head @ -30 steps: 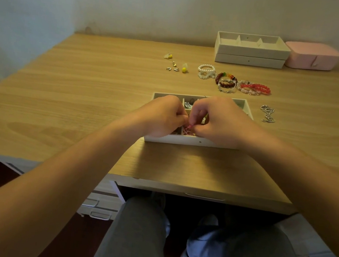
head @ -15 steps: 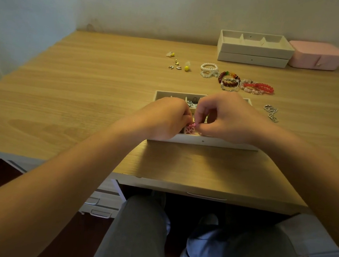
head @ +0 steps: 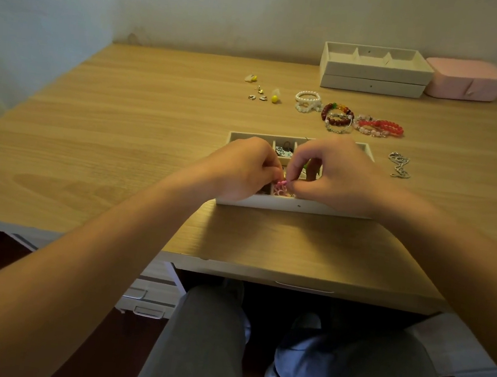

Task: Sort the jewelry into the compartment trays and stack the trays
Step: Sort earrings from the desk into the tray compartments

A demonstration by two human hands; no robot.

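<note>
A white compartment tray [head: 289, 206] is observed on the wooden surface [head: 123, 129], near the front edge and slightly right of centre. Both hands are held over it. The left hand [head: 243, 169] is placed over the tray's left part and the right hand [head: 333, 173] over its right part. The fingers of both are curled inward so that they meet above the near middle compartment. A small pink piece [head: 281, 183] is pinched there between the fingertips of both hands, just above further pink items lying in that compartment. Dark, patterned items are noted in a far compartment between the hands; their kind cannot be told.

Unsorted jewelry is recorded on the surface beyond the tray. Pearl bracelets [head: 308, 101] lie at the far middle. Dark red beaded bracelets [head: 338, 118] lie just right of them, and red and pink bracelets [head: 378, 128] are found further right again. A silver chain [head: 399, 165] lies near the tray's far right corner, apart from it. Small earrings [head: 258, 95] and a yellow bead [head: 274, 99] are scattered left of the pearl bracelets.

At the far right, against the wall, two stacked trays [head: 376, 71] are seen, the upper one divided into compartments. A pink box [head: 467, 79] stands just beside the stack on its right.

Below the surface's near edge, legs in grey trousers [head: 199, 348] and a white drawer unit [head: 149, 298] to the left are visible.
</note>
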